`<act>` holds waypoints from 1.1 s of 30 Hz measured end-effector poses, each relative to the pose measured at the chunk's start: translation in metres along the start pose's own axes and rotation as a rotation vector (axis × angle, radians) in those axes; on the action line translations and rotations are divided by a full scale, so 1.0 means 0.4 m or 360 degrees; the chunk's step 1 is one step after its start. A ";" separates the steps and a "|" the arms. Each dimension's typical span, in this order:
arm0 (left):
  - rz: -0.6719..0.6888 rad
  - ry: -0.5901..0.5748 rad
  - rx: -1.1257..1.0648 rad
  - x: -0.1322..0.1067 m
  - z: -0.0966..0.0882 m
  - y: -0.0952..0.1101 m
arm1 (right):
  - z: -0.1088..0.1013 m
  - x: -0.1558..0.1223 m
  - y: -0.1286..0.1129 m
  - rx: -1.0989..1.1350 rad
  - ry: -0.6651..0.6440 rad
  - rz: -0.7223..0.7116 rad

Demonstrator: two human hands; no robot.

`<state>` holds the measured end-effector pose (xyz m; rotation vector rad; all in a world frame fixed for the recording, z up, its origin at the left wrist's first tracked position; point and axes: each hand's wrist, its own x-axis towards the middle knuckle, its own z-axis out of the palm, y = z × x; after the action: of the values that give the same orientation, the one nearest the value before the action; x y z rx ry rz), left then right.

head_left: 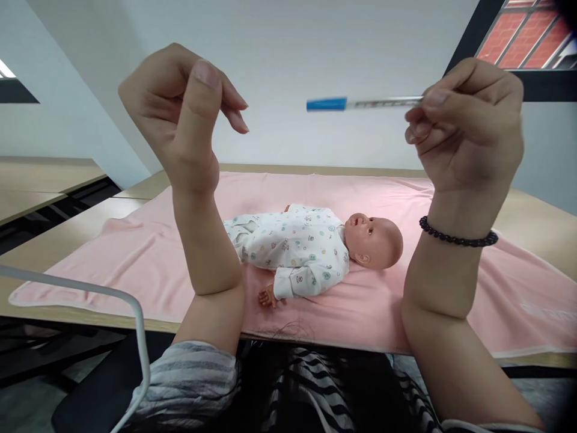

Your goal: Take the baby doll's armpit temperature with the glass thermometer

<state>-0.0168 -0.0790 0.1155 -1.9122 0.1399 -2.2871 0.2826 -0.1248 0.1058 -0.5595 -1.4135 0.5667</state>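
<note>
Pink cloth (383, 313) covers bench (63, 228) | left hand (180, 114) upper left, raised, fingers loosely curled, holding nothing | doll (311, 246) centre, lying on cloth | blue-capped stick (360, 103), perhaps a thermometer: light, stiff, likely fragile, grip mid-shaft | right hand (469, 126) upper right pinches its end | open room between hands.

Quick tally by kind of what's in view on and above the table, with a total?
Baby doll in white printed romper, lying on the blanket: 1
Pink cloth blanket spread on the wooden table: 1
Thin clear stick with blue tip, pinched in the right hand: 1
Black bead bracelet on the right wrist: 1
The left hand holds nothing.
Total: 4
</note>
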 end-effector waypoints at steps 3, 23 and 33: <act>0.0001 -0.0010 -0.0001 -0.001 -0.001 -0.003 | -0.003 0.000 -0.006 -0.0060 -0.0043 0.0081; -0.0124 -0.0533 0.0075 -0.017 -0.009 0.028 | 0.027 -0.003 0.028 -0.0285 0.0040 -0.0399; -0.0125 -0.0770 0.0130 -0.024 -0.004 0.037 | 0.091 -0.025 0.006 -0.0042 0.0184 -0.0714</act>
<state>-0.0158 -0.0920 0.1032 -2.3902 -0.0869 -1.7690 0.2456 -0.1288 0.0995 -0.2753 -1.3811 0.1539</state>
